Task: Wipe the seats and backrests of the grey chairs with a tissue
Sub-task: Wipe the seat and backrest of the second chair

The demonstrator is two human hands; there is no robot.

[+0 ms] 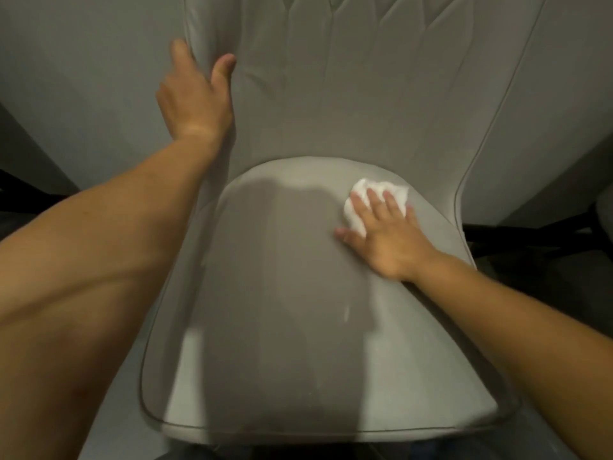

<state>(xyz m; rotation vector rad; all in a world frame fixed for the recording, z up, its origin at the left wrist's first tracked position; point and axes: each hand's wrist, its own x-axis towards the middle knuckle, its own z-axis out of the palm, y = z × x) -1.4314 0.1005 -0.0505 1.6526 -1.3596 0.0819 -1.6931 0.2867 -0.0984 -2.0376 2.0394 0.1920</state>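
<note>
My right hand (384,234) lies flat, fingers spread, pressing a crumpled white tissue (374,202) onto the seat (282,293) of the grey chair (331,227). Not a pinch grip: palm and fingers pin it from above. The wad sits at the seat's far right, near where the cushion meets the backrest (348,94).

The tissue looks light, soft and easy to tear. I judge steady, moderate pressure best; dragged hard over fabric it could bunch up or shred. Keeping fingers on its leading edge should stop it slipping out.

My left hand (195,101) rests on the backrest's left edge, thumb in front, fingers curling behind, seemingly bracing the chair. How tight, I cannot tell.

The upholstery looks padded and smooth, slightly yielding.
</note>
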